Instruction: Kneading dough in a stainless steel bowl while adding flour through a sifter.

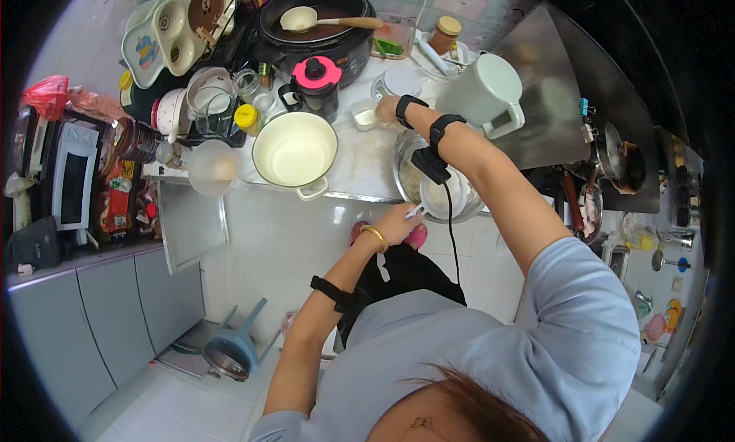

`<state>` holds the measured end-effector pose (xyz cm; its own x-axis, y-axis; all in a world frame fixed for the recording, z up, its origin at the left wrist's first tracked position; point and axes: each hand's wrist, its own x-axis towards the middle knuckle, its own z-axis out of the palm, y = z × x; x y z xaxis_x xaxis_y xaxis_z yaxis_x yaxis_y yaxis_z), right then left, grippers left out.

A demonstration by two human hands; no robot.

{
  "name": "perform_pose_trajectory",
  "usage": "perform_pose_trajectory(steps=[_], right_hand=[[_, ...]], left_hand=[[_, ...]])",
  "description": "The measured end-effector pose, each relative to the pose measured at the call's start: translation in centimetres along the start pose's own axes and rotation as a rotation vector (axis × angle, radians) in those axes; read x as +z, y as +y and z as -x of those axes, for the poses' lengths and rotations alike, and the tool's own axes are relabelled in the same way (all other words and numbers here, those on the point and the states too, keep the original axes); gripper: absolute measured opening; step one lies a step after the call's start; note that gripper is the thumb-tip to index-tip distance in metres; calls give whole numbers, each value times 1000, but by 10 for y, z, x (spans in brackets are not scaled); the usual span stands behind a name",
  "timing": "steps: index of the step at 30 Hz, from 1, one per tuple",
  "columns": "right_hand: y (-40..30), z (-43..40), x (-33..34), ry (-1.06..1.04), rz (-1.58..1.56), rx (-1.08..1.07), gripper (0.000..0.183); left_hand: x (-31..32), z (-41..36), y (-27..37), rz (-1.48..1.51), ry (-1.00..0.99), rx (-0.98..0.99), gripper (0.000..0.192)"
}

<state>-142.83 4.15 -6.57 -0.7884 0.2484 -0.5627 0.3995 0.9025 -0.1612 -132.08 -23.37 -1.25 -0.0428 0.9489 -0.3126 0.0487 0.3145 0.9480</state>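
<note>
My left hand (399,225) is closed around the handle of a white cup-like vessel (441,195), which is over a metal mixing bowl (400,161) at the counter's front edge. Pale contents show in the bowl. My right hand (389,110) reaches across the bowl to a small clear cup (364,115) holding white contents; its fingers are at the cup's right side, partly hidden by the wrist. Behind that hand lies a round white kitchen scale (401,82). A cream enamel pot (294,149) stands left of the bowl.
A pale green pitcher (479,92) stands right of my right hand. Further back are a black cooker (350,57) with a ladle (301,19) across it, a pink-lidded jug (317,83) and a brown jar (445,37). A translucent bowl (213,166) sits near the left front edge.
</note>
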Motion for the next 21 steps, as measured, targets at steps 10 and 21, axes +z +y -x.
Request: perform_pose_trajectory(steps=[10,21], right_hand=[[6,78,-31,442,-325,85,24],[58,315,82,1012,-1807,324,25]], left_hand=[[-8,-15,-23,30,84,-65,25],[-29,-45,1,-105,14,-153,29]])
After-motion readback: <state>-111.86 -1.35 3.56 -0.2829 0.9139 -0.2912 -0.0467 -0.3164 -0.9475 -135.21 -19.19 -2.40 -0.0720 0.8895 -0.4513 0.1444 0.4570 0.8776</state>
